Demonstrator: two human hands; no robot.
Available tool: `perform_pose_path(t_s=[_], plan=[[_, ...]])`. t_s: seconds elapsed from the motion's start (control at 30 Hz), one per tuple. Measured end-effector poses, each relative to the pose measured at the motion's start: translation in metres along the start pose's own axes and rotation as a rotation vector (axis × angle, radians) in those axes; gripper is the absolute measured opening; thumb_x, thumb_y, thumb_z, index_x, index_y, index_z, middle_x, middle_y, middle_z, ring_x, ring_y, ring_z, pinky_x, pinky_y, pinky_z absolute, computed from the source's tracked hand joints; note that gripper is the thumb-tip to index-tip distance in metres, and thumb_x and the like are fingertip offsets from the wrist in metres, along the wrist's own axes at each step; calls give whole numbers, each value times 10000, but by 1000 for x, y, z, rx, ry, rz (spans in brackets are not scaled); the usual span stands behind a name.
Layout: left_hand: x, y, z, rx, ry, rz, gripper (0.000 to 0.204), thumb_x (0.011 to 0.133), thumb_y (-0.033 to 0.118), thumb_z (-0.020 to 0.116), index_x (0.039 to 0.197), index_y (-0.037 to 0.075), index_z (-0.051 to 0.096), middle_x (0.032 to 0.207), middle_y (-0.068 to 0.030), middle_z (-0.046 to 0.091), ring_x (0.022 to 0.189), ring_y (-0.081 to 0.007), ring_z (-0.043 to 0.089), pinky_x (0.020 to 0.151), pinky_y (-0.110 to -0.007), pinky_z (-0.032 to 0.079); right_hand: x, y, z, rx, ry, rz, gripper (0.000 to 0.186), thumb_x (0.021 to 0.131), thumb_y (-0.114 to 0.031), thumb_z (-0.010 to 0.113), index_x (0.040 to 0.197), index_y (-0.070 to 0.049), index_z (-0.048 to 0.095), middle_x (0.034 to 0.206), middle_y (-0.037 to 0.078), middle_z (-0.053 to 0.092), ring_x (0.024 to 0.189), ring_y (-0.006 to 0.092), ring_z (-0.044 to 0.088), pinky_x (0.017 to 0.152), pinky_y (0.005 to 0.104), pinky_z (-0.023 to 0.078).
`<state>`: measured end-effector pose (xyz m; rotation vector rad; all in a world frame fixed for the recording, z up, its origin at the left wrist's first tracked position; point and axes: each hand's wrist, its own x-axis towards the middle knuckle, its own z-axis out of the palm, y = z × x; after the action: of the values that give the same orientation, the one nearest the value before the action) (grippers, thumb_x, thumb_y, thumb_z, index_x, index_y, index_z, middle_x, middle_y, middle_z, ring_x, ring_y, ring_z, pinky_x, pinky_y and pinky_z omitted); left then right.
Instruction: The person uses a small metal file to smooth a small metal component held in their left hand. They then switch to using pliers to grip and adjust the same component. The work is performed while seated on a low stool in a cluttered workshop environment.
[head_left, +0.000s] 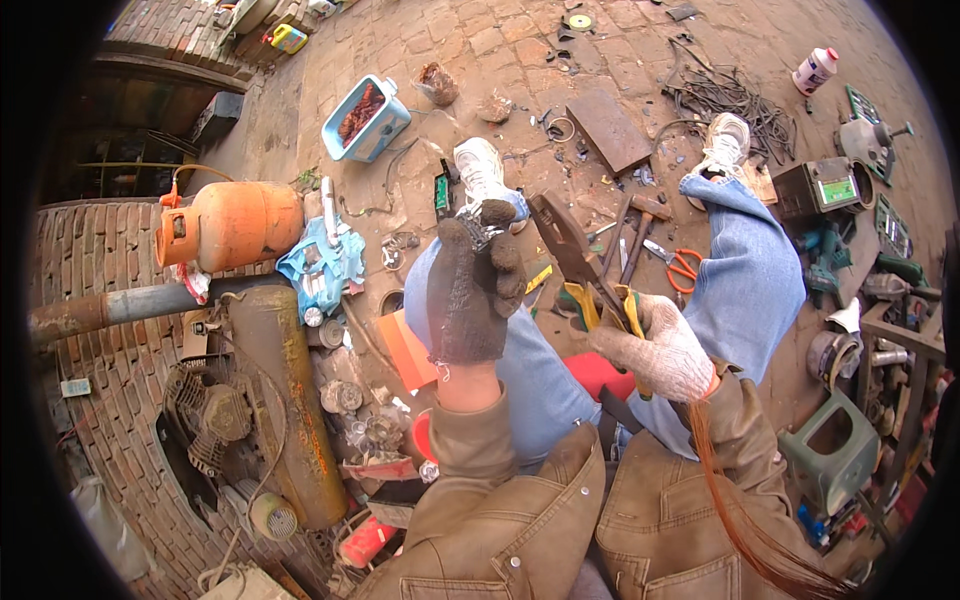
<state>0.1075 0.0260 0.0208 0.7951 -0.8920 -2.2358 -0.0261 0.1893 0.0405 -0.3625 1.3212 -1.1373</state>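
Note:
My left hand (475, 285), in a dark, grimy glove, is closed around a small silvery metal part (490, 224) that shows at its fingertips, above my jeans and a white shoe (480, 170). My right hand (645, 345), in a white knit glove, grips yellow-handled pliers (630, 310) out in front of my right thigh. Just beyond the pliers lie a long dark rusty metal piece (558, 232), a hammer (650, 208) and orange-handled scissors (682, 270); part of the pliers is hard to separate from these.
An orange gas cylinder (240, 225) and a rusty compressor tank (280, 400) lie left. Ahead are a blue tub (365, 120), a steel plate (607, 133) and tangled cables (735, 100). Tools, a metal box (812, 195) and a green plastic stool (830, 450) crowd the right.

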Motion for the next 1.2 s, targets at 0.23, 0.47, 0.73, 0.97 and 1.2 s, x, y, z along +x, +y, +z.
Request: perform_pose_path(t_s=[0.23,0.47,0.73,0.97,1.2], plan=[[-38,8,-1,358,110,117,653,932,615,593,1140,-3,628,728,-17,578,485,-87,460,380,-202,296,-19,21,18,-557,230,-539,233,695,-96,780,847,33,659,1193,259,619,1076,340,641,907,412,507],[-55,15,-7,465,80,162,684,890,608,642,1147,-26,631,732,-74,663,446,-76,469,380,-200,288,-22,26,7,-1006,326,-883,315,660,-144,809,949,-73,705,1145,151,642,987,349,636,826,444,521],[-64,25,-21,559,-54,214,555,908,370,709,1230,-69,597,813,-71,634,611,-104,535,529,-227,407,-33,6,10,-1254,378,-894,363,561,-152,803,888,-62,673,1164,108,613,957,331,621,804,456,512],[-71,31,-28,633,-46,249,538,830,230,791,1228,-78,601,843,-63,638,641,-99,549,554,-224,426,-29,-12,3,-1462,404,-1050,190,656,-176,699,757,-31,628,1080,80,592,789,237,584,658,375,506],[-90,40,-17,701,12,92,493,836,198,802,1211,-63,616,868,-36,640,696,-87,567,568,-224,436,-41,-25,-5,-1583,310,-1014,160,637,-143,663,726,-21,610,1018,73,595,713,215,561,547,343,493]])
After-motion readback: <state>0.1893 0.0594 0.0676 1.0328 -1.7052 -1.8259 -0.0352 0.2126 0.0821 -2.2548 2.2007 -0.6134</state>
